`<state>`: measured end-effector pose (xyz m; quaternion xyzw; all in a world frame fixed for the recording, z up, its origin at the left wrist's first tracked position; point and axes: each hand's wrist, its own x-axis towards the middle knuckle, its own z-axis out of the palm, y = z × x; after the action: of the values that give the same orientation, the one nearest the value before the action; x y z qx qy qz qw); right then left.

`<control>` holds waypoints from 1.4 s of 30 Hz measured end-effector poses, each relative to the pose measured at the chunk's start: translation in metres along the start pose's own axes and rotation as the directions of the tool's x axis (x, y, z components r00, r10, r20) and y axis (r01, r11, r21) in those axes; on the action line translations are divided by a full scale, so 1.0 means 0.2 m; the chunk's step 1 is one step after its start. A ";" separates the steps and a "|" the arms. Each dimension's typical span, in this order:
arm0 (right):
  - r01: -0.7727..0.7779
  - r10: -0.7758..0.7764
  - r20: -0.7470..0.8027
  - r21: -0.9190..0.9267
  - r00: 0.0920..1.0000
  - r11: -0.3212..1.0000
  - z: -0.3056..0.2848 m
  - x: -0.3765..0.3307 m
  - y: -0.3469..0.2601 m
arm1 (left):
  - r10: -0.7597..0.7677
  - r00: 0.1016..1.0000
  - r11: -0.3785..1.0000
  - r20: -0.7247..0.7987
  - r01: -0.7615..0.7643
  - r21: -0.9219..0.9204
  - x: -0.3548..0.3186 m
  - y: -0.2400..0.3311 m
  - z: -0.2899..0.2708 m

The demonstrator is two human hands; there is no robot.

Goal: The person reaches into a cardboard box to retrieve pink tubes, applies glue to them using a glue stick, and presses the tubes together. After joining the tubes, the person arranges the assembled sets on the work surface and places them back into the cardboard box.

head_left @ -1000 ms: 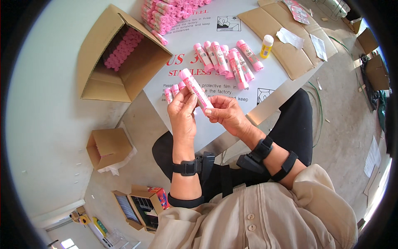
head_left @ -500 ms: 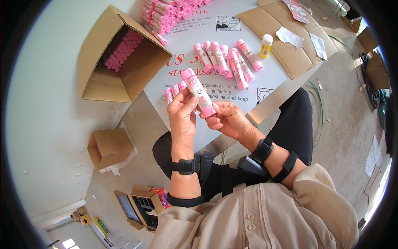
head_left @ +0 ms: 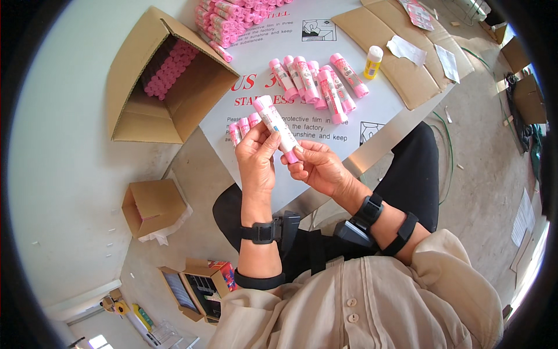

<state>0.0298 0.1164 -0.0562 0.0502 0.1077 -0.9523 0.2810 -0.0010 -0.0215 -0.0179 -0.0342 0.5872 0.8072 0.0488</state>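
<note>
A pink-capped glue stick (head_left: pixel 278 129) with a white label is held aslant above the table's near edge. The fingers of my left hand (head_left: pixel 256 154) are closed round its middle and upper part. At its lower end, the thumb and fingers of my right hand (head_left: pixel 317 166) pinch the pink base. Just behind my left hand several more pink glue sticks (head_left: pixel 235 134) show their upper ends; the hand hides the rest of them. Beyond my right hand lies a loose group of pink glue sticks (head_left: pixel 329 96), next to a yellow glue stick (head_left: pixel 372 64) with a white cap standing upright.
A large pile of pink glue sticks (head_left: pixel 224 23) covers the table's far side. At left an open carton (head_left: pixel 131 87) holds stacked pink sticks. Flattened cardboard (head_left: pixel 401 64) with paper scraps lies at the far right. A smaller box (head_left: pixel 152 203) stands lower left.
The glue stick in my hands has turned about its long axis, so a whiter side of the label now faces up. My hands have stayed nearly in place.
</note>
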 end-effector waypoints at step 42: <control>-0.285 -0.415 0.186 -0.484 0.890 -0.828 0.02 0.64 -0.24 | 0.315 0.935 -0.004 0.162 -0.169 0.986 0.13 -0.16 -0.10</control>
<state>-0.1042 0.0873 -0.0635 -0.0933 0.9838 -0.1461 -0.0448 -0.0231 -0.0289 -0.0578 0.0676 0.9765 0.1711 -0.1121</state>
